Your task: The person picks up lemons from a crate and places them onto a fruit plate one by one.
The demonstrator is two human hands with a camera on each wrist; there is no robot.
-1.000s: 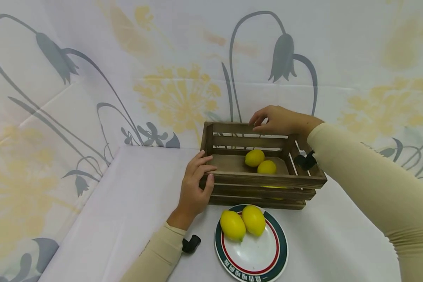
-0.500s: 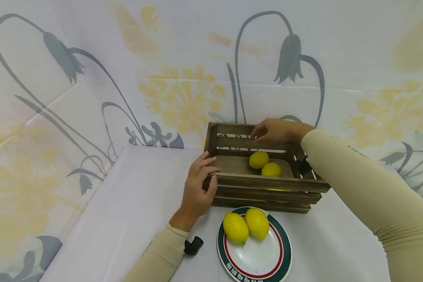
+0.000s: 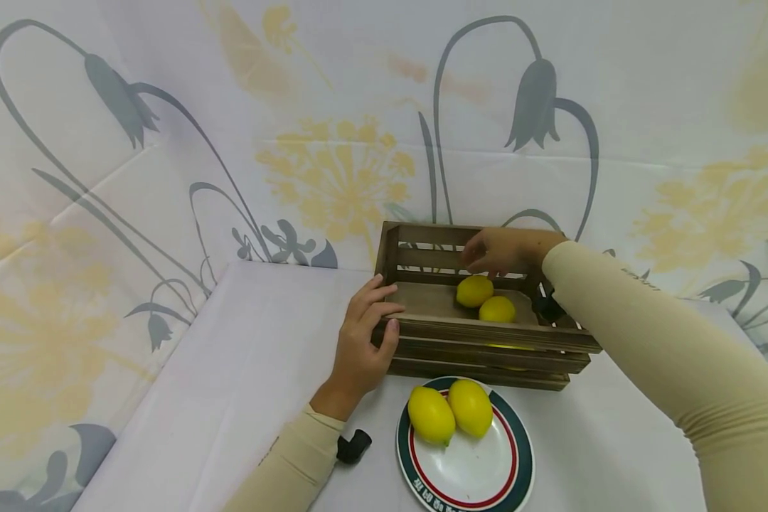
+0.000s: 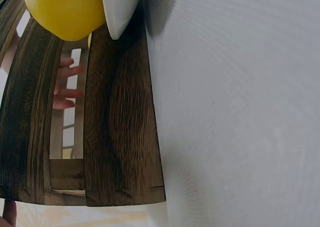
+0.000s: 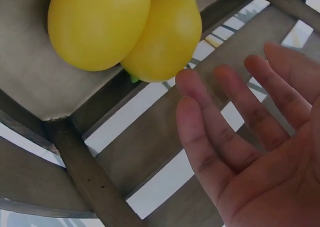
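A brown wooden crate [image 3: 486, 331] with slatted sides holds two yellow lemons, one lemon [image 3: 475, 291] behind the other lemon [image 3: 497, 309]. My right hand [image 3: 502, 249] reaches down inside the crate near its back wall, just above the rear lemon. In the right wrist view its fingers [image 5: 192, 132] are loosely extended, fingertips close to a lemon [image 5: 167, 37], holding nothing. My left hand [image 3: 361, 348] rests on the crate's left end, fingers over the rim and thumb at the front corner. Only a fingertip of it shows in the left wrist view.
In front of the crate stands a white plate [image 3: 467, 469] with a green and red rim. Two lemons lie on it side by side, a left lemon [image 3: 432, 416] and a right lemon [image 3: 470, 407]. A patterned cloth [image 3: 333, 85] hangs behind the crate.
My right hand has come down from above the crate's back rim into the crate, toward the lemons. The left hand stays on the crate's end. The view has shifted slightly.
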